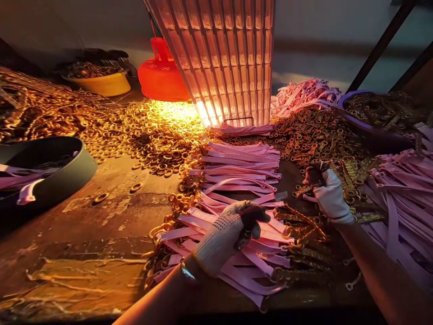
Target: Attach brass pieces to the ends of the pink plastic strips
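My left hand [233, 230], in a white dotted glove with dark, stained fingertips, is curled over a layered pile of pink straps [233, 174]. Its thumb and fingers come together; whatever they may hold is hidden. Further right, my right hand [326, 189], in a similar glove, has its fingers pinched beside a heap of gold-coloured metal pieces [352, 180]. A small pale end and brassy bits show just under those fingers, but I cannot tell what is gripped. Gold rings [182, 203] line the straps' left ends, and textured gold pieces [304, 257] hang at their right ends.
A red-shaded lamp [164, 76] glows over a mound of loose gold rings [149, 131]. Behind the straps stands a ribbed translucent panel [233, 63]. A dark green tub [81, 167] is left, a yellow basin [104, 85] behind it, a purple basin [365, 128] right. More pink straps [402, 194] lie at right.
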`<state>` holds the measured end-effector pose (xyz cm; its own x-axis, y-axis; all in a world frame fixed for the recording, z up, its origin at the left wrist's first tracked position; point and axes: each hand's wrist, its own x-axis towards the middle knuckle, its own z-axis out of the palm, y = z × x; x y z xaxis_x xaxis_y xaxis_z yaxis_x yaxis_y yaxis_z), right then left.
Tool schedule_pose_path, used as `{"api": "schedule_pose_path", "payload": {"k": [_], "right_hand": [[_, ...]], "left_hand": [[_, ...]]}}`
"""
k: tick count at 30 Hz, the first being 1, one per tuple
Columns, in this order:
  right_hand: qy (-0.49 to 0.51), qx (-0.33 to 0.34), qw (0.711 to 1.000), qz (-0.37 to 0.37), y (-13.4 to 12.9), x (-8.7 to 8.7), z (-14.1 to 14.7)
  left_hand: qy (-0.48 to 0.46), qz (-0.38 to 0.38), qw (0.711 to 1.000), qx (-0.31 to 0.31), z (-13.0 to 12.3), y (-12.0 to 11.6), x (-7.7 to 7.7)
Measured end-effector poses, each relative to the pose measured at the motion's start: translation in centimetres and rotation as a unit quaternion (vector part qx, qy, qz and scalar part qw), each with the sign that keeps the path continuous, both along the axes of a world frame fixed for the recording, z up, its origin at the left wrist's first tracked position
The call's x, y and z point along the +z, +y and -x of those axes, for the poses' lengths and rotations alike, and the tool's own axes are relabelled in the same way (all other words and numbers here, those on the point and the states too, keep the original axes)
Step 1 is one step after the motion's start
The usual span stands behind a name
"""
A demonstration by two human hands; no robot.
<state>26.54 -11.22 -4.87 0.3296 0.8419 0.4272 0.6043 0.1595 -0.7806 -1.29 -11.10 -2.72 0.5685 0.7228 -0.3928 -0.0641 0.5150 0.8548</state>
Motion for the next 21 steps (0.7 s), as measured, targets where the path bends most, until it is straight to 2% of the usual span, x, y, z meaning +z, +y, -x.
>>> {"api": "schedule_pose_path", "payload": {"k": [2, 4, 6, 9, 13, 15, 18, 21], "right_hand": [[-0.076, 0.061, 0.995, -0.001, 0.3, 0.3, 0.6], [-0.161, 0.128, 0.979, 0.006, 0.5, 0.2, 0.8], [-0.209, 0.156, 0.965, 0.007, 0.5, 0.3, 0.9], [-0.206, 0.179, 0.962, 0.01, -0.7, 1.3, 1.9], [-0.211, 0.231, 0.949, 0.046, -3.6, 3.3, 5.1], [-0.214, 0.236, 0.946, 0.063, -4.8, 3.7, 6.5], [-0.248, 0.201, 0.943, 0.09, -5.7, 3.2, 7.3], [-0.287, 0.165, 0.939, 0.096, -5.9, 2.4, 7.3]], "left_hand": [[0.001, -0.004, 1.0, 0.028, -0.4, -0.3, -0.1], [0.005, 0.003, 0.999, 0.05, -0.7, -0.5, -0.1], [0.007, 0.008, 0.999, 0.048, -1.0, -0.6, 0.2], [0.009, -0.002, 0.999, 0.039, -1.2, -0.6, 0.8], [0.011, -0.067, 0.998, 0.016, -1.8, -0.9, 1.2], [0.017, -0.095, 0.995, 0.005, -2.1, -1.1, 1.1], [0.052, -0.134, 0.99, -0.009, -2.4, -1.2, 0.5], [0.096, -0.242, 0.965, 0.019, -2.8, -1.0, -0.3]]}}
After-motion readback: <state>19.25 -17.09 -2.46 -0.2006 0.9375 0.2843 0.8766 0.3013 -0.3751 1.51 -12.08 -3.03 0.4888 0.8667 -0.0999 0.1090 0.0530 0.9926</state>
